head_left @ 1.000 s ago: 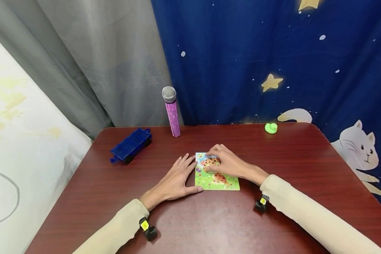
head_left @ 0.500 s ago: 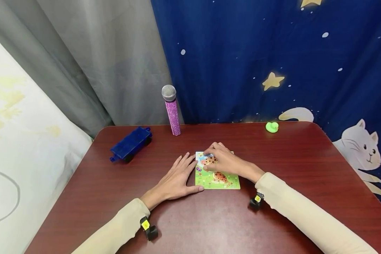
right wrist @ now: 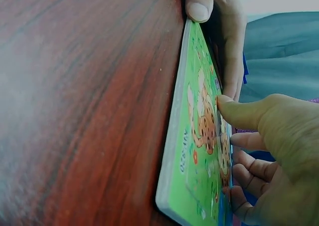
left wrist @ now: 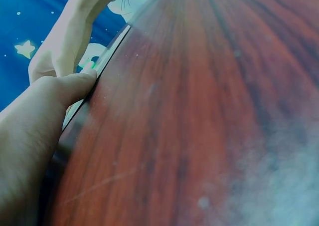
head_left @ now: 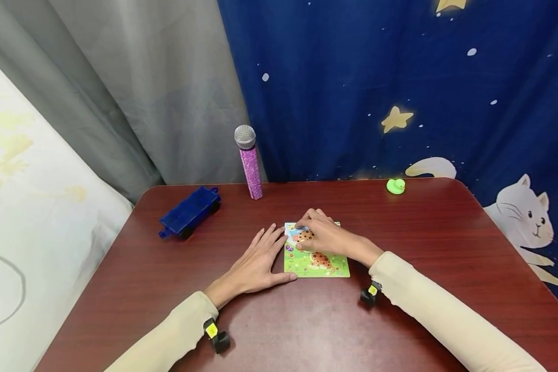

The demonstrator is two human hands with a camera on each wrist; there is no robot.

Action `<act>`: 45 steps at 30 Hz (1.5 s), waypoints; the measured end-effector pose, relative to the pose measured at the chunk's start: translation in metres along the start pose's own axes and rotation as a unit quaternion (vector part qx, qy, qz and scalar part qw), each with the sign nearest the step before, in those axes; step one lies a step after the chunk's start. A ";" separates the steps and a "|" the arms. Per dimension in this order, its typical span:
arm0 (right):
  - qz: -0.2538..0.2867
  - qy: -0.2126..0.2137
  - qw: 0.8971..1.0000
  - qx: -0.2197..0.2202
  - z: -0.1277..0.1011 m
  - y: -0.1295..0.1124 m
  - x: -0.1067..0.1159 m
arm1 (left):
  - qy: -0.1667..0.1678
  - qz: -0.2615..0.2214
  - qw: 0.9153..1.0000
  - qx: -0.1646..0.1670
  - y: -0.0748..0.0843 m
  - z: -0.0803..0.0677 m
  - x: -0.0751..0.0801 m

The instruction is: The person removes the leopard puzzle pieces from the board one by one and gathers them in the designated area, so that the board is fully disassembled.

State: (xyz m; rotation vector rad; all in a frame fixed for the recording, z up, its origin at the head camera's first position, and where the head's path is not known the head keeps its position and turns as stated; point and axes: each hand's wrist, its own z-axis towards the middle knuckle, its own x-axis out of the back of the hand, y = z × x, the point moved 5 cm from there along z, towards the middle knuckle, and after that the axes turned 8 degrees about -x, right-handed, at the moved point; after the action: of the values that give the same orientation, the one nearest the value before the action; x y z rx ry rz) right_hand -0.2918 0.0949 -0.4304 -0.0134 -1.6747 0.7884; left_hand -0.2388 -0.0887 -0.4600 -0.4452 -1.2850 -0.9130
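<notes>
A thin square board [head_left: 302, 269] with a spotted leopard picture on green and light blue lies flat on the table, apparently a picture puzzle. My left hand [head_left: 256, 263] rests palm down at its left side, fingers spread, the thumb over the near left corner. From above, my right hand [head_left: 327, 235] reaches over the upper part and hides some of the picture. In the right wrist view, the thumb and fingertips of my right hand [right wrist: 284, 146] touch the board's face [right wrist: 174, 198], spread apart. Whether they grip a loose piece is unclear.
On the dark red table [head_left: 414, 232], a blue toy wagon [head_left: 189, 212] lies at the back left. A microphone [head_left: 251, 173] with a glittery pink handle stands upright near the back edge. At the back right sits a green toy duck [head_left: 396, 186]. Curtains hang behind.
My right hand and wrist have shifted slightly left over the board. The left hand and the board stay about where they were.
</notes>
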 end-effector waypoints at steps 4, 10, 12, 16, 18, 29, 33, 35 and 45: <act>-0.006 0.001 1.000 0.003 0.002 -0.001 0.000 | 0.000 -0.002 1.000 0.003 -0.001 -0.001 0.000; -0.018 0.001 1.000 0.006 0.006 -0.005 0.002 | 0.004 0.004 1.000 0.005 -0.002 0.000 0.001; -0.019 -0.003 1.000 0.003 0.008 -0.006 0.002 | 0.004 0.006 1.000 0.006 -0.002 0.000 0.001; -0.019 -0.011 1.000 -0.006 0.010 -0.008 0.002 | 0.000 0.005 1.000 0.007 -0.003 0.000 0.001; -0.019 -0.011 1.000 -0.010 0.010 -0.008 0.002 | 0.001 0.006 1.000 0.006 -0.003 0.000 0.001; -0.006 -0.011 0.999 -0.030 0.010 -0.007 0.001 | 0.002 0.007 1.000 0.000 -0.003 0.000 -0.002; 0.014 -0.006 1.000 -0.026 0.009 -0.004 0.001 | 0.005 0.004 1.000 -0.002 -0.002 -0.001 -0.004; 0.034 0.008 0.999 -0.022 0.009 -0.002 0.003 | 0.008 0.004 1.000 -0.001 -0.002 -0.001 -0.004; 0.120 0.106 0.987 -0.007 0.011 0.004 0.009 | 0.008 0.011 1.000 0.002 -0.002 0.000 -0.003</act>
State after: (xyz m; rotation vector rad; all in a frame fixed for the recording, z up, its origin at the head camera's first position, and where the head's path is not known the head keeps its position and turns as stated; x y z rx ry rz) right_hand -0.3053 0.0970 -0.4251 -0.3029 -1.4919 0.9216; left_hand -0.2402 -0.0892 -0.4631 -0.4474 -1.2654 -0.8930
